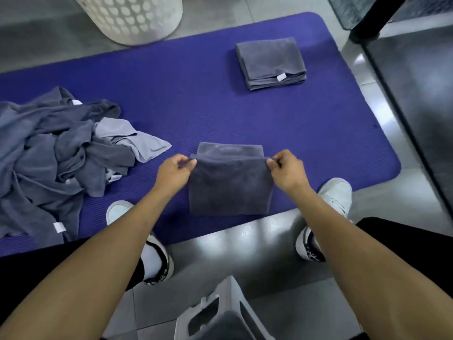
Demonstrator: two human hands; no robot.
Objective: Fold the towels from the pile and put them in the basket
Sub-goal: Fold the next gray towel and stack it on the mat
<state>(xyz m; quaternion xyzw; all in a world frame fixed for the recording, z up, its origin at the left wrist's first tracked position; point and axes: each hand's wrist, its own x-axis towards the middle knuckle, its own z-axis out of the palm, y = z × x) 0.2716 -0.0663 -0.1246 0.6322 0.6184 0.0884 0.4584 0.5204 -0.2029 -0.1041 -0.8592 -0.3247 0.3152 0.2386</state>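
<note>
Both bare hands, left [175,171] and right [285,171], pinch the top corners of a dark grey folded towel [230,185] at mid-frame over the purple ribbed mat [196,106]. Rumpled grey towel pile [46,153] lies left; white perforated plastic basket [132,15] stands upper left.

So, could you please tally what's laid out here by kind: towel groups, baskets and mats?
Towel groups: 3 (unfolded pile, folded stack, towel being folded)
Baskets: 1 (white basket)
Mats: 1 (purple mat)
Total: 5
</note>
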